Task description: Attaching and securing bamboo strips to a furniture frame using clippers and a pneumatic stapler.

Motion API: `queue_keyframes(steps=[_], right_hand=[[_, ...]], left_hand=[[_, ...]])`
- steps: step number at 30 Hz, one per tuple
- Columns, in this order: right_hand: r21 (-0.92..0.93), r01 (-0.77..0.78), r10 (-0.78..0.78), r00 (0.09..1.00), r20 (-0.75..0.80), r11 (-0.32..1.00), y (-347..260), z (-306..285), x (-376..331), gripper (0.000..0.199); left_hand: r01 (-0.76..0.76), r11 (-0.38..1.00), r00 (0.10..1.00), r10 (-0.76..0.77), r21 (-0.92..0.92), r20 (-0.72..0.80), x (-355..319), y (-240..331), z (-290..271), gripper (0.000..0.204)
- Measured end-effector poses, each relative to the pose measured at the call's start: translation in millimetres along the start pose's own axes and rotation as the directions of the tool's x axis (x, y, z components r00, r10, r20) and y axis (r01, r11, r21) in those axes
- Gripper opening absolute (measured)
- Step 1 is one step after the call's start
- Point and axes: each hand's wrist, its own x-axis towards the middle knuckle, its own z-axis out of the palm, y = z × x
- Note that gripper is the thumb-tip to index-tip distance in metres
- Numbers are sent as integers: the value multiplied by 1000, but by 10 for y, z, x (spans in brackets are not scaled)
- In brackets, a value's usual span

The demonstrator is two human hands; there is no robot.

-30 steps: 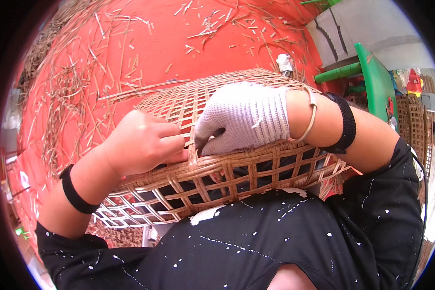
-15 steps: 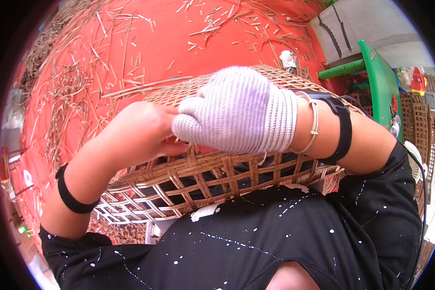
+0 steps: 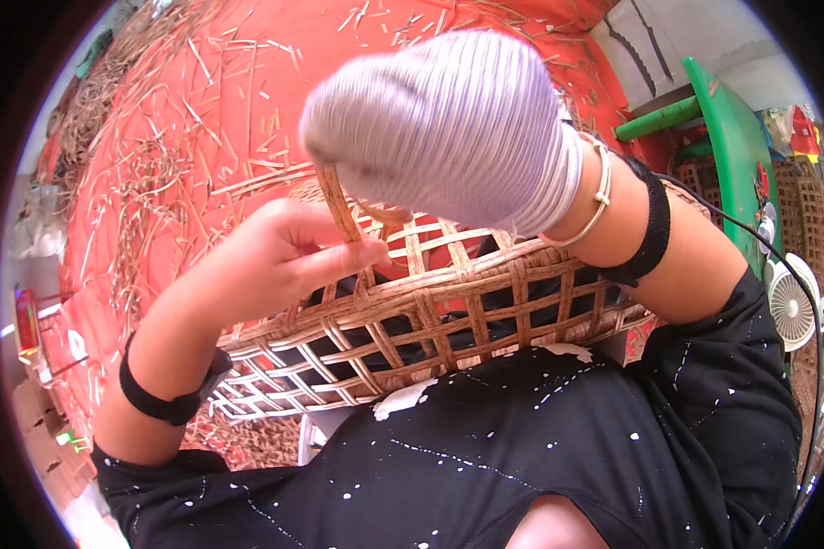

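Observation:
A woven basket (image 3: 471,322) of brown cane, with an open lattice side, rests across my lap. My right hand (image 3: 439,137), in a white-and-purple knitted glove, is closed above the rim. From its fingertips a flat cane strip (image 3: 341,206) runs down to the basket edge. My bare left hand (image 3: 279,261) pinches the lower part of that strip at the rim, its thumb lying across the front. The glove hides the fingers of the right hand and part of the basket's far side.
Cut strips and shavings (image 3: 160,174) litter the red floor covering (image 3: 247,96). To the right stand a green panel with a bar (image 3: 728,137) and a white fan (image 3: 794,302). A black cable (image 3: 778,252) runs down past my right arm.
My right hand has risen away from the rim, drawing the cane strip upward into view. My left hand has shifted slightly down and right, its thumb now showing across the strip.

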Motion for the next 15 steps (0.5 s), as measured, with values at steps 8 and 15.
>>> queue_keyframes(steps=[8, 15], right_hand=[[-198, -414, 399, 486, 778, 889, -333, -553, 127, 41], [-17, -397, 304, 672, 675, 918, -947, -480, -640, 72]], left_hand=[[-154, 511, 974, -66, -846, -218, 6, 32, 171, 47], [-245, 378, 934, -154, -893, -321, -69, 308, 427, 50]])
